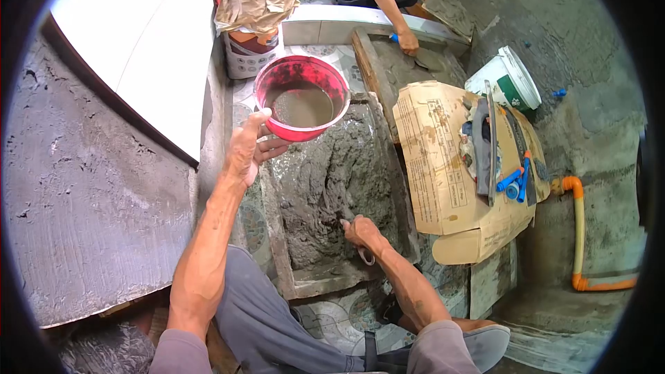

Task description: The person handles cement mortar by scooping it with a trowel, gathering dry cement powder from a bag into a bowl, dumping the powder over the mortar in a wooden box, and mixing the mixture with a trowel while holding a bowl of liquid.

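Note:
My left hand (248, 145) grips a red plastic bucket (303, 131) by its lower side, thumb near the rim. Grey, watery liquid (301, 107) stands inside the bucket, which is tilted a little toward me above the far end of a mixing trough (280, 239). Wet grey mortar (322, 166) fills the trough. My right hand (364, 232) is closed around the handle of a trowel (348, 219), low over the near right part of the mortar. The trowel's blade is hidden, apparently in the mix.
A co-worker's hand (407, 43) holds a blue-handled trowel over a second trough (433, 62). Cardboard (433, 166) with tools and blue fittings lies on the right. A white bucket (502, 79) and orange-jointed pipe (579, 235) stand beyond. Back left, brown paper (256, 3) tops another bucket.

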The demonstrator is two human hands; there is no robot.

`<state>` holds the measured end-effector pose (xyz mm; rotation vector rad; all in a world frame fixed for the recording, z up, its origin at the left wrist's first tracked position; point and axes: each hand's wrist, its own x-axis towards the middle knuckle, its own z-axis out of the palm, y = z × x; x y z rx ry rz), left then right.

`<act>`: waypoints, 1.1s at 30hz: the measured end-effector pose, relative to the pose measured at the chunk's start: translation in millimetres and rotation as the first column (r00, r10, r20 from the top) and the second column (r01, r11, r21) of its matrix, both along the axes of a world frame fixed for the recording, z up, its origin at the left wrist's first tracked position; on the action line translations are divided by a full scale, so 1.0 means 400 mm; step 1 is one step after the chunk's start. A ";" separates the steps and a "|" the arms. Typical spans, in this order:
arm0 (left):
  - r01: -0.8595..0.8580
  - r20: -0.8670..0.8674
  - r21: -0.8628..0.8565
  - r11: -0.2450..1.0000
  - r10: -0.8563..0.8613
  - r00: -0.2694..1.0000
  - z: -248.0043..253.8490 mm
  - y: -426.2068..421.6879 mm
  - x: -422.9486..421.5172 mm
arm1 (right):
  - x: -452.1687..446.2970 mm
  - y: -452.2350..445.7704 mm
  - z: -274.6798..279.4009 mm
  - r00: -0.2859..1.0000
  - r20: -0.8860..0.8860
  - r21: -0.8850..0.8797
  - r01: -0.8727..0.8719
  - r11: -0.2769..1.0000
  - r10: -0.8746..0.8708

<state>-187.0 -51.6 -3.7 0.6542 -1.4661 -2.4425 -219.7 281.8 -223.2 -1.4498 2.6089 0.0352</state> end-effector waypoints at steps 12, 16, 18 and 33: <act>0.008 0.021 0.000 1.000 -0.008 1.000 -0.004 0.001 -0.010 | 0.000 -0.034 0.054 0.760 0.449 0.094 0.482 0.871 -0.469; 0.017 0.025 -0.002 1.000 -0.017 1.000 -0.011 -0.001 -0.010 | 0.002 -0.031 0.043 0.746 0.466 0.064 0.508 0.859 -0.476; 0.017 0.025 -0.008 1.000 -0.016 1.000 -0.009 -0.002 -0.010 | 0.004 -0.025 0.028 0.758 0.460 0.037 0.505 0.863 -0.463; 0.005 0.012 -0.008 1.000 -0.005 1.000 -0.006 0.000 -0.010 | -0.001 -0.041 0.073 0.769 0.456 0.143 0.434 0.890 -0.448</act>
